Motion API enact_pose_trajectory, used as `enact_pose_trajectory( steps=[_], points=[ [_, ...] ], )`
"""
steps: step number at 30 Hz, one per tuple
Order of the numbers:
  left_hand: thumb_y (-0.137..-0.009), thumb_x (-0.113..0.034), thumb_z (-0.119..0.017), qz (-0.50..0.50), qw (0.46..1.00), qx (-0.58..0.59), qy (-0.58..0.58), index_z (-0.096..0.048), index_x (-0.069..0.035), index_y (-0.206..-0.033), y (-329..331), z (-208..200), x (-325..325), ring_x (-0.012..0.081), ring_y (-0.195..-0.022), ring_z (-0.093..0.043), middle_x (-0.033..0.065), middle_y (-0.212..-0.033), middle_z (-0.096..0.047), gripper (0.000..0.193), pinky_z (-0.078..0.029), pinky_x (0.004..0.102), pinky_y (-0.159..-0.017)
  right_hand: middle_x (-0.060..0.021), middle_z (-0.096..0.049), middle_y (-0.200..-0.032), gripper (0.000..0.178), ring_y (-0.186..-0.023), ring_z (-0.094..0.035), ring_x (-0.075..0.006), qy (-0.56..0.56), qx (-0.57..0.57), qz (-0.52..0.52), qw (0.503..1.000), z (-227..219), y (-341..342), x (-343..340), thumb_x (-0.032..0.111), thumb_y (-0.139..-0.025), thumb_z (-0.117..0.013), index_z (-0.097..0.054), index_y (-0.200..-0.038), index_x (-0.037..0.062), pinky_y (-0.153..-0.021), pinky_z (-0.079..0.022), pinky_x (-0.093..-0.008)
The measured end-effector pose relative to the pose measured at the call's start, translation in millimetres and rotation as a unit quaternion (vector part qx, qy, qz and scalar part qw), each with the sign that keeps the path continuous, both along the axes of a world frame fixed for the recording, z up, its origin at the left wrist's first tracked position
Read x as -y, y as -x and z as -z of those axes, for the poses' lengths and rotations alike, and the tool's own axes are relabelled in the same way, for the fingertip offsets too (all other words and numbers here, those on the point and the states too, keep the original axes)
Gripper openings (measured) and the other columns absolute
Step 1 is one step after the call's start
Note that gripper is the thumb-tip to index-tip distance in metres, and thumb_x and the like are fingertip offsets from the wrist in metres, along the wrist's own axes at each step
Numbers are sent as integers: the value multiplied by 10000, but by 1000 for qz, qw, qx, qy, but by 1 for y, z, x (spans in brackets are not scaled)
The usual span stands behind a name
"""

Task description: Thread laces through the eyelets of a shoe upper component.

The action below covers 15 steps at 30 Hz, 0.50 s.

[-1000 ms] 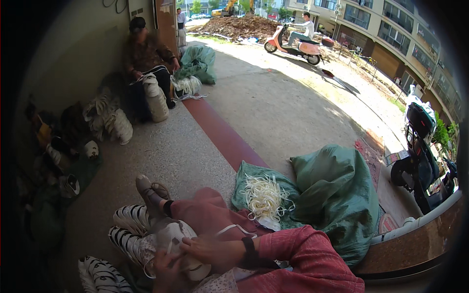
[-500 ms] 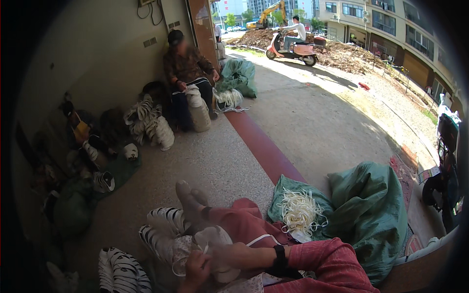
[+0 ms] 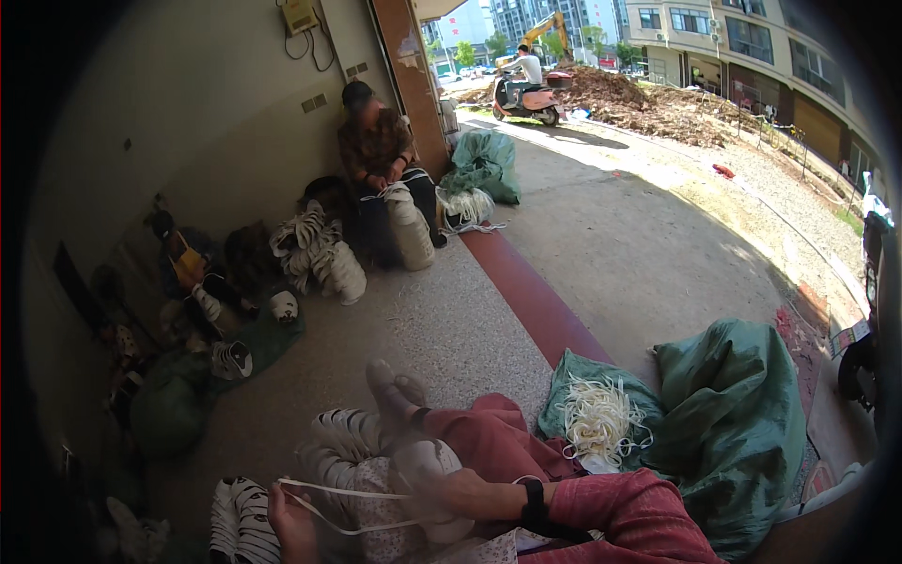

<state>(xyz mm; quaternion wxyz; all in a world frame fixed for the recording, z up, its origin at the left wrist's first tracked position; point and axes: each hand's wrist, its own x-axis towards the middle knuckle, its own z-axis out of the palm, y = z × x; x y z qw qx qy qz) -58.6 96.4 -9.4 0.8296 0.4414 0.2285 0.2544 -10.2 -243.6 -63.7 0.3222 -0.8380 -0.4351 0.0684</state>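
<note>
A white shoelace (image 3: 348,490) is stretched in a long loop between my hands, low in the view. At its left end, my left hand (image 3: 294,523) is closed on the lace. My right hand (image 3: 462,493) lies on a pale shoe upper (image 3: 425,459) in my lap, where the lace ends; its fingertips are hidden, so its grip cannot be made out. Flower-patterned cloth (image 3: 381,538) covers my lap under the lace. Beyond it stand stacked white uppers with dark stripes (image 3: 343,430), and another striped stack (image 3: 246,515) is beside my left hand.
Loose white laces (image 3: 601,418) lie on a green sack (image 3: 728,404) to my right. Two people sit by the left wall among stacked uppers (image 3: 319,254); the nearer-to-door one handles a lace. A red floor strip (image 3: 536,296) borders the outdoor ground, where a rider sits on a scooter (image 3: 526,103).
My left hand has moved left, away from my right hand, drawing the lace out into a long loop. The view has shifted, and the scooter has gone left.
</note>
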Motion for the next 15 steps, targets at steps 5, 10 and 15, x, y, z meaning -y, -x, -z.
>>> enact_pose_trajectory(
  steps=[5,10,15],
  points=[
    [-1074,-234,-459,111,973,61,195,-618,-80,-1080,-1,-34,14,145,-850,-635,42,-963,-667,222,-485,295,-635,-191,-580,-1222,472,-775,-711,-299,-4,77,6,997,34,-5,-5,173,-918,-542,-417,-1351,33,-486,-543,-410],
    [-1071,-276,-499,250,962,94,49,-574,-70,-1220,17,-25,-1,73,-654,-468,-20,-791,-506,265,-422,230,-553,-154,-610,-1131,442,-724,-705,-286,15,70,-9,997,8,-2,-7,171,-917,-554,-429,-1311,14,-442,-523,-400],
    [-1056,-296,-538,202,978,60,6,-572,-41,-1242,26,-42,38,73,-677,-491,-16,-816,-521,318,-406,233,-556,-212,-618,-865,471,-762,-620,-444,-48,15,11,999,-14,4,-6,301,-781,-659,-483,-1088,-12,-656,-485,-529]
  ],
)
